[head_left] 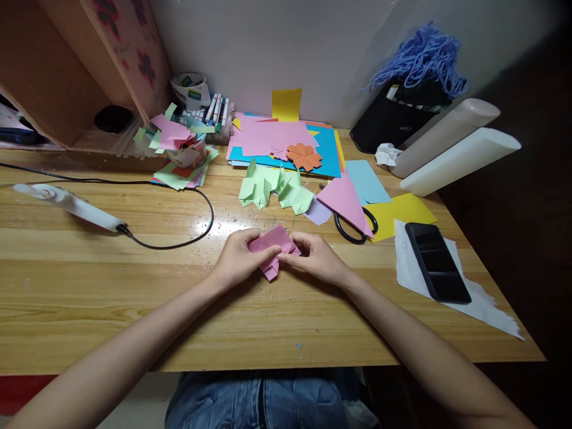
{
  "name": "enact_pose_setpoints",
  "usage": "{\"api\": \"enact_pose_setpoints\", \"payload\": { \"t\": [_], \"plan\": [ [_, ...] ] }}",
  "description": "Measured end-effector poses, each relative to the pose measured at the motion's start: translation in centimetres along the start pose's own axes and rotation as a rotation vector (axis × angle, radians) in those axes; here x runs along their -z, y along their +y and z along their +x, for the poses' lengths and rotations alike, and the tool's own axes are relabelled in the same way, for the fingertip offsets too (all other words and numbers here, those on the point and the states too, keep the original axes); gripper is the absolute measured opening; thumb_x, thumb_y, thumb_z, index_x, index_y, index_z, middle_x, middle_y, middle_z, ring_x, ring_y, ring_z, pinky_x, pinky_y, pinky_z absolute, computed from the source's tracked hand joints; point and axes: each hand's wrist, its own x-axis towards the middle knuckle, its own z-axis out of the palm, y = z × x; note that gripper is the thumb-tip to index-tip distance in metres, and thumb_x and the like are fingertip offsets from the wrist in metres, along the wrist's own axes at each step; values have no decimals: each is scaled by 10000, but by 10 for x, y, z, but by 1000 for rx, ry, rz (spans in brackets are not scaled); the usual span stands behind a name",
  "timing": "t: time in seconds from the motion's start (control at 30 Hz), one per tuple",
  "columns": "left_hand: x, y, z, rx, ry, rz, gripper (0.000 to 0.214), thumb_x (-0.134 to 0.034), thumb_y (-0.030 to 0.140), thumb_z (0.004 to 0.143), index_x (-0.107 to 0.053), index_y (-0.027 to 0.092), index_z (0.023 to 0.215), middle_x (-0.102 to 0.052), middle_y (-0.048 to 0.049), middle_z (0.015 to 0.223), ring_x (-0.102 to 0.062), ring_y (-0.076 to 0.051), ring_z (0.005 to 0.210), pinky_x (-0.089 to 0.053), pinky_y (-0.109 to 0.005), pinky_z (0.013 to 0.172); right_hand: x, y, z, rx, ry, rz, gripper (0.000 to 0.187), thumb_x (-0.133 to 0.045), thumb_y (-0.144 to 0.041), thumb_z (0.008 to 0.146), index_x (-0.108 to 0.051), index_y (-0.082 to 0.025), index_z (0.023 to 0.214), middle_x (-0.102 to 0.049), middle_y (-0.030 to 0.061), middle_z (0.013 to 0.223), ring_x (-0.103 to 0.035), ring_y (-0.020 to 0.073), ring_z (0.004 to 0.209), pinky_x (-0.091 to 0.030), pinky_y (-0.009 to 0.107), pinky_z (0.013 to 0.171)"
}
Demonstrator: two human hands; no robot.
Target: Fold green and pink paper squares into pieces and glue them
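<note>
Between my two hands is a piece of folded pink paper, with creased flaps pointing down toward me. My left hand pinches its left side, thumb laid across the front. On the right side, my right hand grips the paper between thumb and fingers, the thumb tips nearly meeting. Some of the fingers are hidden behind the paper. Just beyond my hands stand folded light green paper pieces. Farther back, an orange paper flower lies on a stack of coloured sheets.
Black-handled scissors lie partly under a pink paper triangle. A phone rests on white paper at right. A white corded tool lies at left, near a cup of paper scraps. Two bottles lean beside a black bag.
</note>
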Motion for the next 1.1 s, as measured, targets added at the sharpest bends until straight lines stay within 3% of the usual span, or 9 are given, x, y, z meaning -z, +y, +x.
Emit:
{"api": "enact_pose_setpoints", "payload": {
  "t": [0.43,0.6,0.7,0.83,0.93,1.1],
  "plan": [
    [0,-1,-1,-61,-54,81,272,-576,382,708,-570,120,638,-467,23,584,-370,-80,529,-260,-197,471,2,1,0,40,74,-54,379,-444,-419,847,-500,-154,582,-438,-19,568,-407,95,551,-316,222,525],
    [2,-3,-2,-70,-111,164,298,-568,390,706,-505,131,574,-394,39,549,-336,-78,518,-218,-198,458,0,1,0,30,75,-18,256,-603,-393,747,-541,-157,665,-520,-12,613,-446,94,549,-340,211,509],
    [2,-3,-3,-53,-100,173,309,-584,391,687,-471,139,547,-364,45,532,-317,-75,505,-198,-199,448,1,2,1,50,108,-43,286,-577,-388,770,-513,-161,608,-487,-20,577,-418,87,526,-329,213,498],
    [1,2,-4,-12,-62,50,267,-596,390,675,-538,137,613,-468,33,555,-381,-82,506,-252,-196,458,3,2,2,24,147,11,342,-504,-429,810,-520,-164,594,-428,-36,506,-393,82,469,-319,218,464],
    [0,3,-4,0,-64,-27,271,-601,394,684,-559,131,636,-515,23,552,-418,-82,493,-276,-196,458,4,2,2,10,115,112,290,-585,-435,749,-561,-163,649,-515,-18,562,-453,91,489,-359,222,467],
    [-1,-2,-5,6,-88,59,296,-599,398,689,-513,139,574,-491,25,481,-400,-77,444,-236,-194,420,3,4,2,0,121,129,265,-675,-398,673,-549,-166,648,-577,-1,616,-513,112,541,-403,239,511]
  ]
}}
